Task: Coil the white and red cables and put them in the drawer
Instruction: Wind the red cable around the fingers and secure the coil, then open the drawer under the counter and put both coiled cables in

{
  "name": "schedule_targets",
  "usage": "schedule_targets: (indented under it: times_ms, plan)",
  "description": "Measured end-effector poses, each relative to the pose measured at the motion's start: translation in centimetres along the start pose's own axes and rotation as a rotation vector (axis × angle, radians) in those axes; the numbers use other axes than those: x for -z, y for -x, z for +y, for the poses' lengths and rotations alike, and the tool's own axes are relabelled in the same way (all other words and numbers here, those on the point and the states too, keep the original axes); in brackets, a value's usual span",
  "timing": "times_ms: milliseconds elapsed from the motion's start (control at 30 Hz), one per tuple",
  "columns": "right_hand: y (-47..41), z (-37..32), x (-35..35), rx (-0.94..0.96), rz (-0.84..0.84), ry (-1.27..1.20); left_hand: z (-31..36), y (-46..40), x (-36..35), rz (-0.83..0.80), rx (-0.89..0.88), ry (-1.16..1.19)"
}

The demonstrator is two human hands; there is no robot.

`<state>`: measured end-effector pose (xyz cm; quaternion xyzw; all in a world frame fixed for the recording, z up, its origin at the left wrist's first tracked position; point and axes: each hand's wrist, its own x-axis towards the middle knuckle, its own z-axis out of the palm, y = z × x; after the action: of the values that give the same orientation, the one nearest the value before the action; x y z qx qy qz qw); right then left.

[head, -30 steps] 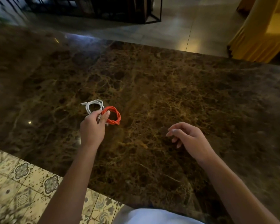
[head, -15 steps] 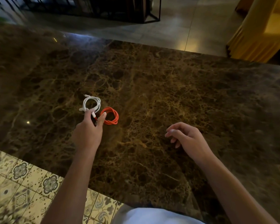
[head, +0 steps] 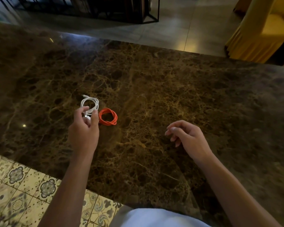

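On the dark marble counter (head: 170,99) lie two coiled cables, touching: the white cable (head: 90,104) and, just right of it, the red cable (head: 108,116). Her left hand (head: 84,128) pinches the white coil's near end between thumb and fingers. Well apart, the right hand (head: 187,136) hovers, fingers loosely curled, holding nothing.

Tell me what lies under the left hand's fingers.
Under the left hand shows the near edge of the white cable coil, with a plug end by the fingertips. The fingers cover that plug's contact; the red cable lies beside, uncovered.
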<state>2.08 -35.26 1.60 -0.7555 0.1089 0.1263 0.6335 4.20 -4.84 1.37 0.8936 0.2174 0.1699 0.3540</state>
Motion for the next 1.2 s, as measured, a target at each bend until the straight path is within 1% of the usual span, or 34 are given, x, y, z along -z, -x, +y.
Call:
schedule_targets:
  times_ms: [100,167,333,433,533,633,733,867,1000,1067,1133,1200]
  plan:
    - [1.2,-0.2,0.2,0.078,0.078,-0.099,1.2,1.0,0.6,0.018,-0.149,0.072]
    - [2.3,-0.4,0.5,0.14,0.113,-0.137,2.3,1.9,0.7,-0.002,-0.289,0.11]
    - [5.8,-0.7,1.8,0.29,0.15,-0.124,5.7,5.2,-1.1,-0.185,-0.617,0.166]
    - [8.2,-0.5,2.8,0.343,0.187,-0.055,7.0,7.5,-3.2,-0.315,-0.724,0.191]
    - [11.1,0.6,4.0,0.349,0.259,0.005,8.0,10.1,-4.4,-0.441,-0.785,0.187]
    - [14.0,2.0,5.0,0.353,0.326,0.01,8.3,12.5,-5.0,-0.529,-0.827,0.158]
    - [16.7,4.0,6.1,0.285,0.387,-0.012,8.1,15.3,-5.2,-0.621,-0.837,0.126]
    - [20.7,6.6,7.5,0.227,0.442,-0.071,7.6,18.6,-5.2,-0.746,-0.812,-0.058]
    - [25.5,9.3,8.6,0.245,0.456,-0.12,7.0,21.5,-5.2,-0.774,-0.851,-0.281]
    - [27.8,11.6,8.8,0.226,0.437,-0.155,6.8,22.8,-5.2,-0.779,-0.855,-0.341]
    - [29.9,14.1,8.7,0.167,0.413,-0.209,6.6,23.8,-5.3,-0.767,-0.854,-0.379]
    - [31.5,16.3,8.4,0.058,0.387,-0.229,6.3,24.6,-5.6,-0.763,-0.831,-0.43]
